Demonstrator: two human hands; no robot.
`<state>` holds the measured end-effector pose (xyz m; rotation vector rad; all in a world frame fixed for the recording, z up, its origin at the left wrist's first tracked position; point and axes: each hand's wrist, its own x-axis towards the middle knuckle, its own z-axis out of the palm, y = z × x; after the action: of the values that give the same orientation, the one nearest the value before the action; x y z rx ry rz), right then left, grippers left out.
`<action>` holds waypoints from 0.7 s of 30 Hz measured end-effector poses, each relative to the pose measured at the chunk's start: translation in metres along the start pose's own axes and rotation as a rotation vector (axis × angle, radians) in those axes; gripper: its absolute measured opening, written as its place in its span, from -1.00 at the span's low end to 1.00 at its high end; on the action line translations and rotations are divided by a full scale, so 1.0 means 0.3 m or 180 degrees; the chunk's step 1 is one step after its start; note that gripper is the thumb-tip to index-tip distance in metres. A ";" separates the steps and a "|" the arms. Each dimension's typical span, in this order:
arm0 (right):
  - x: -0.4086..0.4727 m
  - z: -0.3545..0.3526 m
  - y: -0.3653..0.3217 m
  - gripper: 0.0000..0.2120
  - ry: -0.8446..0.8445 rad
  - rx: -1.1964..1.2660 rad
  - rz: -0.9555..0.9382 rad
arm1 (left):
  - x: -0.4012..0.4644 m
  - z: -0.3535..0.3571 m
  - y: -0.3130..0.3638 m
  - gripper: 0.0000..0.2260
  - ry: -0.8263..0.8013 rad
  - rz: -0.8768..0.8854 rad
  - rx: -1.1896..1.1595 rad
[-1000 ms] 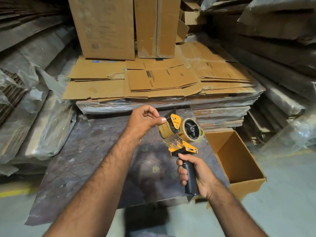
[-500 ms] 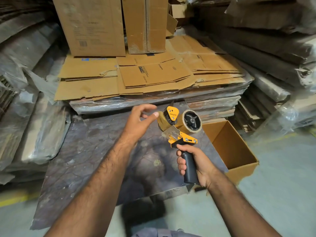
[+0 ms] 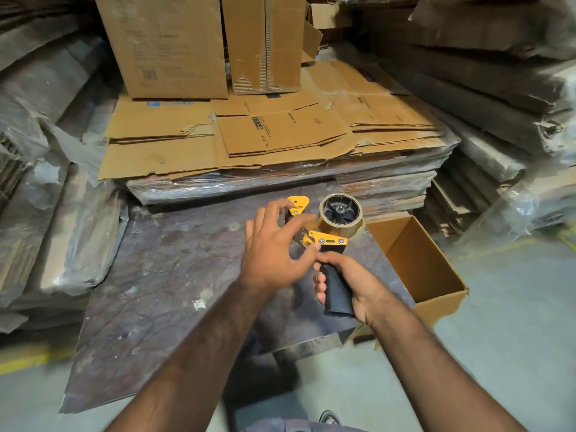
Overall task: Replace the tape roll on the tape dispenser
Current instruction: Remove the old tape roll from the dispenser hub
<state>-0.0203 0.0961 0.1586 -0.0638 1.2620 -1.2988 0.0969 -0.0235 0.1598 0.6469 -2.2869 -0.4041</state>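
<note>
My right hand [image 3: 352, 285] grips the black handle of a yellow tape dispenser [image 3: 327, 241] and holds it upright above a dark board. A brown tape roll [image 3: 341, 216] sits on the dispenser's black hub, its open face turned toward me. My left hand [image 3: 274, 247] lies over the dispenser's front, fingers spread. The fingertips touch the yellow front plate [image 3: 297, 205], and the thumb rests by the toothed blade. Part of the front of the dispenser is hidden behind this hand.
A dark mottled board [image 3: 174, 275] lies under my hands. An open empty cardboard box [image 3: 417, 260] stands just to the right. Behind are wrapped stacks of flattened cartons [image 3: 268, 141] and upright boxes [image 3: 168, 45]. Plastic-wrapped bundles [image 3: 46, 229] line the left and right.
My left hand let go of its pinch at the dispenser's front, opened, and dropped down over the front plate and blade. The dispenser tilted so the roll's face turns toward me.
</note>
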 end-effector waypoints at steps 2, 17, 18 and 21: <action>0.000 -0.004 0.008 -0.77 -0.0068 -0.0020 0.0043 | 0.013 0.007 -0.047 -0.71 -0.0317 -0.0107 -0.0158; 0.003 -0.042 -0.039 -0.76 0.0055 0.0062 0.0081 | 0.003 0.057 -0.069 -0.78 -0.0372 -0.0373 -0.0742; 0.002 -0.046 -0.048 -0.76 0.0084 -0.0020 0.0068 | 0.003 0.060 -0.065 -0.80 -0.0350 -0.0384 -0.0794; 0.001 -0.054 -0.060 -0.76 0.0094 -0.0125 0.0054 | 0.010 0.058 -0.053 -0.86 -0.0150 -0.0387 -0.0920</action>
<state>-0.0437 0.0990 0.1636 -0.0620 1.3107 -1.2645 0.0879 -0.0368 0.1420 0.6348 -2.1811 -0.7987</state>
